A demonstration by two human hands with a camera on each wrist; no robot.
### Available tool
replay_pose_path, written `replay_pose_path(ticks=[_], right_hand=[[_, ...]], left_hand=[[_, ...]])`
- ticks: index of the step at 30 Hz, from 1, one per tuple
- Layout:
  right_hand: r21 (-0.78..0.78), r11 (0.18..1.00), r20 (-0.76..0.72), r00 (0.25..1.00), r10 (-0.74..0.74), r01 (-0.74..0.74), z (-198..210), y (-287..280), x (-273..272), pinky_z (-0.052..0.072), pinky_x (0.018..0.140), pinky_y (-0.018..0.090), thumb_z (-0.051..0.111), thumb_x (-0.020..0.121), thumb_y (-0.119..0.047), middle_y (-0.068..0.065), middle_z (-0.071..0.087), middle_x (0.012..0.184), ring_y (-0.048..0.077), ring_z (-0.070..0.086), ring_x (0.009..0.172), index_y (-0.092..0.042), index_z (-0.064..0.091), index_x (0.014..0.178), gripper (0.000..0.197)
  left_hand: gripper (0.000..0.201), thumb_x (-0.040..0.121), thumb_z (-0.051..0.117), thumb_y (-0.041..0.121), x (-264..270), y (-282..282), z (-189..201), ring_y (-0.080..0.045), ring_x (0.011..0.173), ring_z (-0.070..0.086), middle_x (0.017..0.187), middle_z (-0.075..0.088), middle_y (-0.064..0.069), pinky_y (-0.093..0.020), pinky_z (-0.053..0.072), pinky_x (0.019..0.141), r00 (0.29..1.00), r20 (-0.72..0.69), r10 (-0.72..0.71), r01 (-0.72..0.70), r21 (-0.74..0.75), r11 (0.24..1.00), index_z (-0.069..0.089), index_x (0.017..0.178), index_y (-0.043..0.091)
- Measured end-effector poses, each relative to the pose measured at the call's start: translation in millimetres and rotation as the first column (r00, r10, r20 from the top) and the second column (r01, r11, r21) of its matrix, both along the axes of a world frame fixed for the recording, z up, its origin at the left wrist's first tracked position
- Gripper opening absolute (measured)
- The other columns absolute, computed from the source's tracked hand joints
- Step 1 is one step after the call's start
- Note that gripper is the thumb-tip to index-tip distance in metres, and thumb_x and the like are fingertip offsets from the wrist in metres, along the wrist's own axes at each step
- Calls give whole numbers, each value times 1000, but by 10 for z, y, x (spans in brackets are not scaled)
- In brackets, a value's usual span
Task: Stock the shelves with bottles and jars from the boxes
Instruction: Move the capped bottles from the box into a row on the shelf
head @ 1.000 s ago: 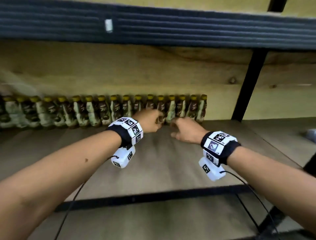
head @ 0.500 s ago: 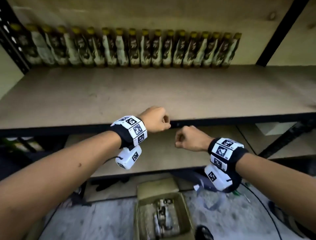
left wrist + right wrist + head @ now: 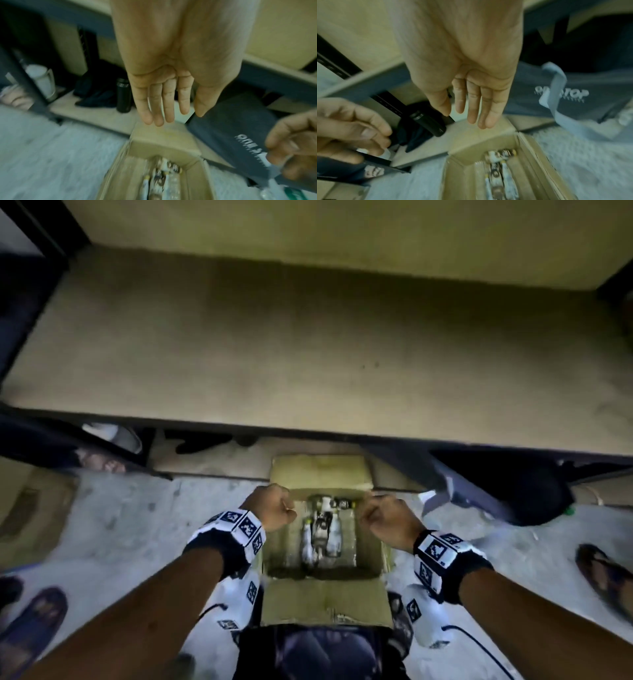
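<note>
An open cardboard box [image 3: 322,604] stands on the floor below the shelf board [image 3: 308,354]. A few white-and-brown labelled bottles [image 3: 322,537] lie in its bottom, blurred. My left hand [image 3: 272,506] hovers over the box's left rim and my right hand [image 3: 383,518] over its right rim. Both hold nothing. In the left wrist view my left hand [image 3: 163,102] hangs with loose fingers above the box flap [image 3: 164,139] and the bottles [image 3: 164,180]. The right wrist view has my right hand [image 3: 476,105] the same way over the bottles [image 3: 498,171].
A dark bag with white lettering [image 3: 513,491] lies right of the box under the shelf. A black flask [image 3: 123,94] and dark cloth sit on the lowest board to the left, near a white jug [image 3: 41,79]. Sandals [image 3: 603,573] lie on the grey floor.
The view dropped from the row of bottles on the upper shelf to the box on the floor. Both hands came down and back from the shelf to just over the box.
</note>
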State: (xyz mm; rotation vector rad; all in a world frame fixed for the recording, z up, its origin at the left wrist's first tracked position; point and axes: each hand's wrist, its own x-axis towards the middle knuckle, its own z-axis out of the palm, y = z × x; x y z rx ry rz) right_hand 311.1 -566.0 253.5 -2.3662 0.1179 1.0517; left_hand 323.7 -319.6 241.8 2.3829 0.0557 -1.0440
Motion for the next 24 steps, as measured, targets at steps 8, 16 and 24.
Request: replay_pose_path(ticks=[8,16,24], right_hand=[[44,984,-121,978,-167,174,-2560,-127,-115,55,83,36,71,85,-17,6,66,106,19,64,94,-10,67,104,21],[-46,976,-7,977,-215,214,-4198,34,366,49,84,27,61,84,-9,0,62,113,25,59,110,-26,51,133,53],[-160,987,-174,984,-34,6,-4849,22,364,47,93,37,82,71,-47,11,57,131,33,55,115,-18,56,126,67]], left_hand=[[27,91,61,15,-372,-191,-2612,-28,115,58,120,62,-15,-31,46,93,932,-273,239,-233,54,971,65,114,1],[45,87,65,17,-252,-363,-4533,-22,91,52,124,61,-17,-40,52,90,834,-333,440,-442,74,894,56,127,-2],[41,96,53,24,-156,-553,-4934,-38,113,55,128,53,-18,-39,49,95,885,-335,322,-317,73,946,48,135,11]])
